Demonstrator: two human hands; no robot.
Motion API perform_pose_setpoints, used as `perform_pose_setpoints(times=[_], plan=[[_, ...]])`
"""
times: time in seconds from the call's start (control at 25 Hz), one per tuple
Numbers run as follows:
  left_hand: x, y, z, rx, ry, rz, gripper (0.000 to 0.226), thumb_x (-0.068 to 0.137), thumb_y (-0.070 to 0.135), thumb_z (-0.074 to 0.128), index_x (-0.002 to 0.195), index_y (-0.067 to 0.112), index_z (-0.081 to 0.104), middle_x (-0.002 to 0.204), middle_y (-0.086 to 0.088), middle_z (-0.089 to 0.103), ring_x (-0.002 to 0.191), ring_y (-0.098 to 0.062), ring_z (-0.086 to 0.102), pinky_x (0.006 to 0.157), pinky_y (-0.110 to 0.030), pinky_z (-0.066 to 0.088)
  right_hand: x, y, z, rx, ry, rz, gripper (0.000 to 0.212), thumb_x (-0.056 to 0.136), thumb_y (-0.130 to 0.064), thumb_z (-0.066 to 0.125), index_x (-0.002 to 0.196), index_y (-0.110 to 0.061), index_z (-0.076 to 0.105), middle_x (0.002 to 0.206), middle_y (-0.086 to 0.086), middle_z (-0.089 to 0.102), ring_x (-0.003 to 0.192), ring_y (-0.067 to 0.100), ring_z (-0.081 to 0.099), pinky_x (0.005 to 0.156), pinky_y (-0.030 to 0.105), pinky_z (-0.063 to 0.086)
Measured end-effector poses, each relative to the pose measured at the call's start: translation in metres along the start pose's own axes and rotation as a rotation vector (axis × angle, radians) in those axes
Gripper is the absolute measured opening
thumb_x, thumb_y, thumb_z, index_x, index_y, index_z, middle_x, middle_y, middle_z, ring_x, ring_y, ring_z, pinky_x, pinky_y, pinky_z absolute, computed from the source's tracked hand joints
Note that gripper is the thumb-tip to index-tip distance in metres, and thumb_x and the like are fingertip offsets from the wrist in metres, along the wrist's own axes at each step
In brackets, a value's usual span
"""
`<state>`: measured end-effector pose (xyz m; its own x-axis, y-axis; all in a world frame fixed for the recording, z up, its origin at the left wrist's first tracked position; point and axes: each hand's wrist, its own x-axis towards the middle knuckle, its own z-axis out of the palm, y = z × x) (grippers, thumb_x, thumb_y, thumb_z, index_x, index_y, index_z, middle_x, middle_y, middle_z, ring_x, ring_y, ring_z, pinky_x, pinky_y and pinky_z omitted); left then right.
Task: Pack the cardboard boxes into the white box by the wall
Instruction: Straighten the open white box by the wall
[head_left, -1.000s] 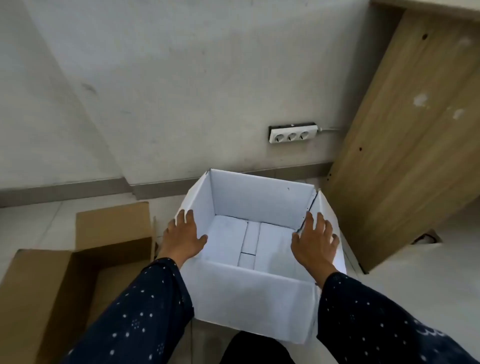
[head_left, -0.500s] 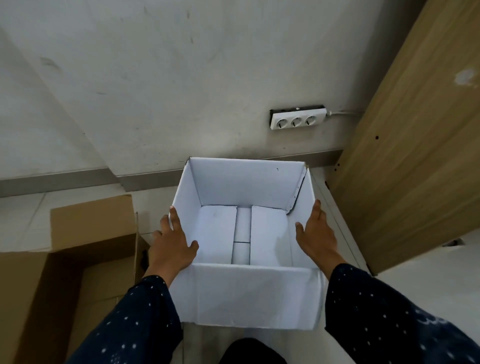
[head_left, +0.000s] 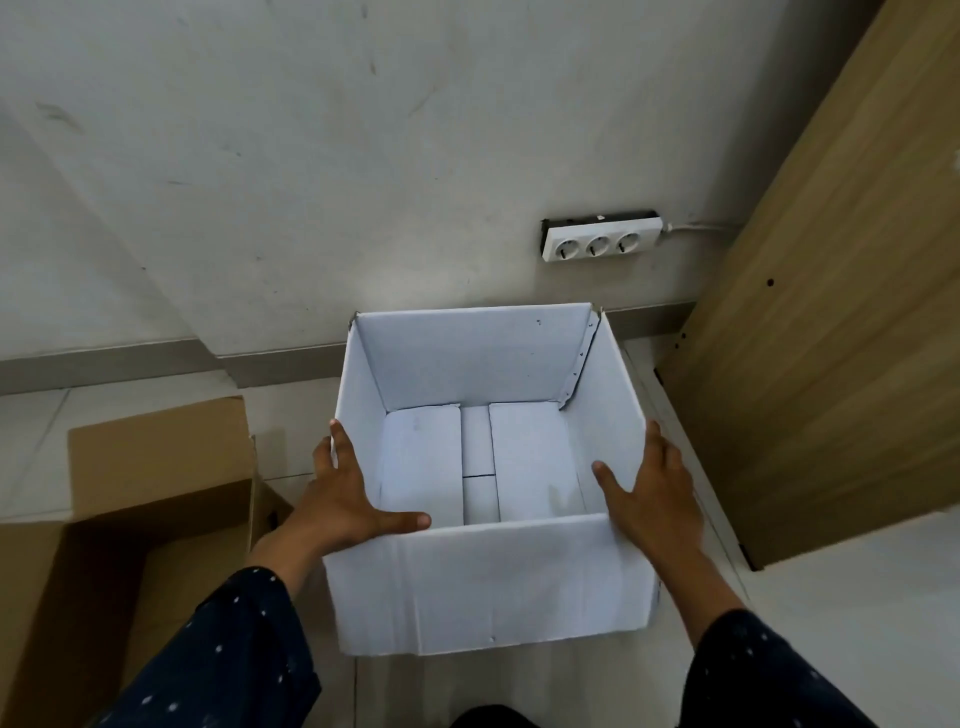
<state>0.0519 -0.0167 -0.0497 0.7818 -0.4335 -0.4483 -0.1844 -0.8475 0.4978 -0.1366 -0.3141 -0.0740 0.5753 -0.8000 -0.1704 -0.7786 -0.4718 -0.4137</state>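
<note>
Along the bottom of the frame, our two dark dotted sleeves (head_left: 223, 649) reach forward from either side toward the white box (head_left: 488, 587), which stands on the floor (head_left: 47, 441) at centre frame.

Our left hand (head_left: 343, 499) lies flat against the box's left wall, its fingers (head_left: 340, 441) spread along the outside and the thumb hooked over the near rim. Our right hand (head_left: 654, 499) mirrors it on the right wall, fingers extended, thumb inside. Both hands are open and pressed to the cardboard rather than closed around anything; between them they clasp the box by its sides.

Looking inside, we see only white bottom flaps and a narrow gap between them. Nothing is packed yet.

At lower left of the frame sits a brown cardboard box (head_left: 104, 519), open, with one flap raised; we cannot tell what it contains.

Beyond the white box come the grey skirting and the wall (head_left: 260, 156), with a three-socket power strip (head_left: 597, 241) at upper right and a wooden panel (head_left: 831, 312) leaning along the right edge.

We judge the job barely begun: the container is being set by the wall, and all packing remains.
</note>
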Motion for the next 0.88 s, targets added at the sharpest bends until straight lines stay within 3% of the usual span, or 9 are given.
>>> perform_pose_setpoints(times=[0.08, 0.2, 0.28, 0.4, 0.6, 0.72, 0.88], plan=[[0.003, 0.001, 0.006, 0.002, 0.081, 0.01, 0.156, 0.037, 0.085, 0.065, 0.142, 0.024, -0.032, 0.159, -0.003, -0.011, 0.14, -0.034, 0.027, 0.108, -0.046, 0.035, -0.001, -0.005, 0.007, 0.06, 0.083, 0.007, 0.082, 0.088, -0.054, 0.052, 0.152, -0.026, 0.008, 0.151, 0.01, 0.035, 0.128, 0.034, 0.046, 0.093, 0.048, 0.046], [0.014, 0.008, 0.018, 0.05, 0.308, 0.034, 0.116, 0.076, 0.059, 0.064, 0.149, 0.019, -0.017, 0.158, -0.012, 0.009, 0.127, -0.037, 0.045, 0.097, -0.046, 0.046, 0.021, -0.014, 0.007, 0.103, 0.179, -0.041, 0.074, 0.09, -0.045, 0.053, 0.151, -0.023, 0.018, 0.139, 0.012, 0.047, 0.113, 0.033, 0.057, 0.082, 0.042, 0.051], [0.023, 0.016, 0.02, 0.037, 0.439, 0.053, 0.099, 0.084, 0.044, 0.062, 0.151, 0.017, -0.005, 0.152, -0.015, 0.022, 0.116, -0.039, 0.053, 0.088, -0.046, 0.052, 0.04, -0.017, 0.005, 0.091, 0.19, -0.047, 0.072, 0.09, -0.044, 0.053, 0.15, -0.023, 0.02, 0.137, 0.012, 0.049, 0.108, 0.032, 0.059, 0.077, 0.039, 0.05], [0.038, 0.028, 0.016, -0.006, 0.53, 0.052, 0.09, 0.083, 0.039, 0.062, 0.15, 0.016, 0.007, 0.144, -0.015, 0.034, 0.107, -0.038, 0.057, 0.081, -0.046, 0.053, 0.065, -0.024, 0.005, 0.065, 0.185, -0.044, 0.07, 0.09, -0.044, 0.052, 0.15, -0.024, 0.02, 0.139, 0.012, 0.048, 0.112, 0.034, 0.057, 0.081, 0.042, 0.05], [0.056, 0.033, 0.008, -0.034, 0.543, 0.033, 0.09, 0.079, 0.041, 0.063, 0.149, 0.018, 0.011, 0.139, -0.013, 0.039, 0.104, -0.037, 0.057, 0.079, -0.047, 0.054, 0.087, -0.032, 0.008, 0.046, 0.194, -0.026, 0.068, 0.089, -0.045, 0.051, 0.148, -0.025, 0.022, 0.133, 0.012, 0.051, 0.106, 0.036, 0.059, 0.08, 0.045, 0.051], [0.056, 0.033, 0.006, -0.036, 0.475, 0.031, 0.095, 0.078, 0.04, 0.065, 0.15, 0.018, 0.006, 0.145, -0.012, 0.032, 0.11, -0.039, 0.054, 0.085, -0.048, 0.051, 0.086, -0.033, 0.005, 0.02, 0.147, -0.027, 0.069, 0.089, -0.045, 0.051, 0.148, -0.025, 0.019, 0.132, 0.013, 0.051, 0.104, 0.035, 0.059, 0.08, 0.045, 0.052], [0.043, 0.019, -0.014, -0.048, 0.327, 0.055, 0.092, 0.083, 0.04, 0.061, 0.151, 0.018, 0.004, 0.154, -0.011, 0.022, 0.124, -0.038, 0.045, 0.097, -0.048, 0.044, 0.071, -0.048, -0.013, -0.15, 0.071, -0.03, 0.075, 0.089, -0.042, 0.054, 0.149, -0.016, 0.018, 0.144, 0.016, 0.04, 0.119, 0.038, 0.05, 0.093, 0.049, 0.047]])
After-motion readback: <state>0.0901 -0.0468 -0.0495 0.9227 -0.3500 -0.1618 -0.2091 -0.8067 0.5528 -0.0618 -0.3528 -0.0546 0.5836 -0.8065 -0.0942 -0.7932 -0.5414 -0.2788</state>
